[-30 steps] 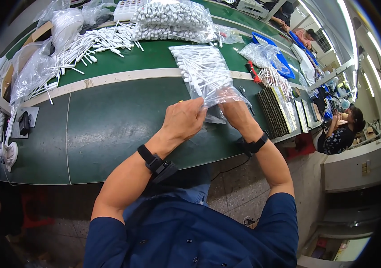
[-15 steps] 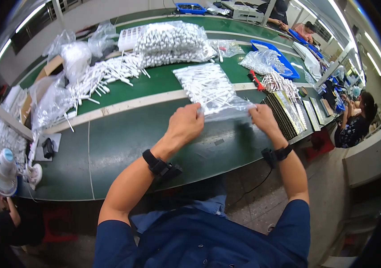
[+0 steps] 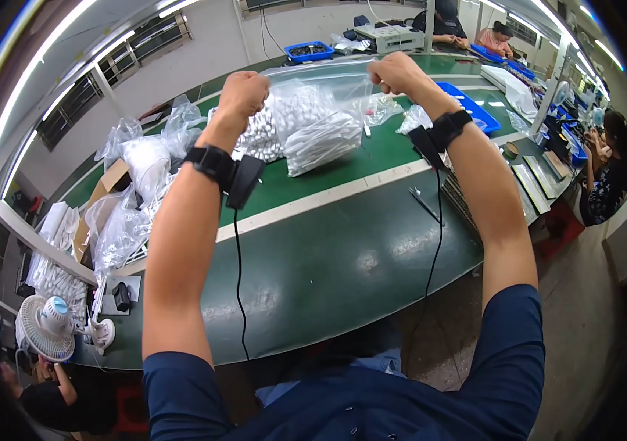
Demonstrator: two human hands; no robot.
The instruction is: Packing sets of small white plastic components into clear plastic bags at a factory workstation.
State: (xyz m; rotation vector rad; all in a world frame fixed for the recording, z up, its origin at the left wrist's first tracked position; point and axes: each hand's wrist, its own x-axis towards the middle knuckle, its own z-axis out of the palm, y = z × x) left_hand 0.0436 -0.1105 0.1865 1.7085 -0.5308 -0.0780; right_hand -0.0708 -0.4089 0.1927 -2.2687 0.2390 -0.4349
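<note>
A clear plastic bag [image 3: 322,141] hangs upright over the green bench, with white stick-like parts gathered in its lower end. My left hand [image 3: 246,94] is closed on the left corner of the bag's top edge. The opposite corner is pinched in the fingers of my right hand [image 3: 399,73]. Between both hands the clear upper part of the bag is stretched wide. Right behind it lies a stack of filled bags [image 3: 258,136], partly hidden by the bag and my left arm.
A cardboard box [image 3: 111,180] with plastic bags stands at the left, near a small white fan [image 3: 47,327]. At right are a blue tray [image 3: 475,110] and tweezers [image 3: 425,206]. Co-workers sit at the far right, and one person [image 3: 52,393] is at lower left.
Both hands have lifted the bag up and away from me. It has gone from lying slanted on the bench to hanging, and its parts have slid to the bottom. My view has tilted upward.
</note>
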